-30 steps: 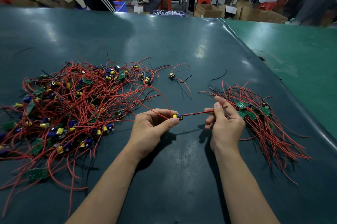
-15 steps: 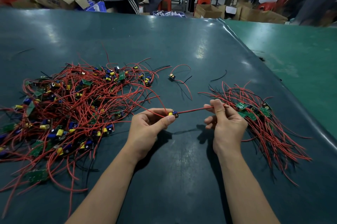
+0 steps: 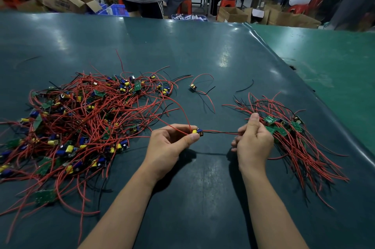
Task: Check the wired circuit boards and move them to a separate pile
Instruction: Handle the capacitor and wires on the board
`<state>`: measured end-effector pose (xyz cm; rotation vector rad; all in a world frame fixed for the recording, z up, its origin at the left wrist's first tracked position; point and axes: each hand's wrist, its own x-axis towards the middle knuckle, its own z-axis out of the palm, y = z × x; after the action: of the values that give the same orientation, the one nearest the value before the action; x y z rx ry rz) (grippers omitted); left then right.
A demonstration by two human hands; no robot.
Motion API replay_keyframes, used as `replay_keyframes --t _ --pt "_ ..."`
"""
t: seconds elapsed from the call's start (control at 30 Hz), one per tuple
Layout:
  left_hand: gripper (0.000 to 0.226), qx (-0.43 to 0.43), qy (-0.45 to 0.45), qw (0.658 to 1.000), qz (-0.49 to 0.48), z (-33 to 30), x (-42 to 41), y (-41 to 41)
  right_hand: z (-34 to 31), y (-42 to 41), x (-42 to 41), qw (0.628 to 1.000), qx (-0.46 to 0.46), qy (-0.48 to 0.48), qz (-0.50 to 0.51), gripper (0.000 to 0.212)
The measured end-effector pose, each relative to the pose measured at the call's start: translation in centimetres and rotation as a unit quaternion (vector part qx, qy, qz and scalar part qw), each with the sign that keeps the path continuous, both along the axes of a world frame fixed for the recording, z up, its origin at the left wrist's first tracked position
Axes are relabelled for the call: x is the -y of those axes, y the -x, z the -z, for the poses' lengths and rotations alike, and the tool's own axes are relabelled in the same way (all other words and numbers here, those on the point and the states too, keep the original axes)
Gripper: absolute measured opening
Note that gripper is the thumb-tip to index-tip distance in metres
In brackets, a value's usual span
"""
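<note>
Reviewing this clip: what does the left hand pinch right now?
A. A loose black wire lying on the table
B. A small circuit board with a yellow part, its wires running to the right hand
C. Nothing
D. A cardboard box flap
B: the left hand pinches the small circuit board, whose wires stretch to the right hand.

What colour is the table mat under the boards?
Dark teal table mat, seen in the head view.
</note>
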<state>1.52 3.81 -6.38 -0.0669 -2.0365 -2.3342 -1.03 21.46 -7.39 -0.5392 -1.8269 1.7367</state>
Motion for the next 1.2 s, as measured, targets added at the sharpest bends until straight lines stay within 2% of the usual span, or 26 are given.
replay_keyframes --t 0.17,0.23,0.33,0.4,0.47,0.53,0.57,0.73,0.9,0.97,1.1,1.2 --pt "0.014 -0.004 0.041 0.999 0.009 0.1 0.0 -0.1 -0.5 -0.1 -0.2 0.997 -0.016 0.072 0.001 0.058" --pt "0.014 -0.008 0.026 1.000 -0.006 0.1 0.0 0.0 -1.0 -0.3 -0.2 0.993 -0.031 0.112 -0.032 0.050" --pt "0.014 -0.001 -0.025 0.998 -0.058 0.1 0.1 0.4 -1.8 -0.4 -0.1 0.968 -0.013 0.198 -0.152 0.040" --pt "0.013 0.003 -0.039 0.996 -0.075 0.1 0.1 0.5 -1.9 -0.8 0.3 0.933 0.040 0.230 -0.272 0.038" --pt "0.014 0.000 -0.025 0.997 -0.068 0.1 0.1 0.4 -1.7 -1.3 1.1 0.897 0.083 0.208 -0.382 0.038" --pt "0.015 -0.011 0.007 0.999 -0.043 0.1 0.1 0.2 -1.4 -1.5 1.6 0.886 0.082 0.184 -0.417 0.026" --pt "0.016 -0.015 0.020 0.999 -0.028 0.1 0.0 0.1 -1.3 -1.6 1.8 0.889 0.073 0.184 -0.413 0.019" --pt "0.017 -0.011 0.014 1.000 0.006 -0.1 0.0 0.1 -1.5 -1.3 1.5 0.897 0.062 0.214 -0.383 0.015" --pt "0.016 -0.018 0.010 0.999 0.030 -0.2 0.2 0.0 -1.5 -1.6 1.5 0.874 0.085 0.175 -0.445 0.029" --pt "0.016 -0.016 0.013 0.999 0.036 -0.2 0.2 0.0 -1.4 -1.6 1.6 0.885 0.080 0.150 -0.434 0.029" --pt "0.016 -0.014 0.029 0.999 0.042 -0.2 0.1 0.0 -1.3 -1.5 1.9 0.926 0.066 0.127 -0.349 0.031" --pt "0.015 -0.013 0.023 0.999 0.023 -0.4 -0.1 -0.1 -1.1 -1.2 2.2 0.946 0.049 0.137 -0.289 0.027"
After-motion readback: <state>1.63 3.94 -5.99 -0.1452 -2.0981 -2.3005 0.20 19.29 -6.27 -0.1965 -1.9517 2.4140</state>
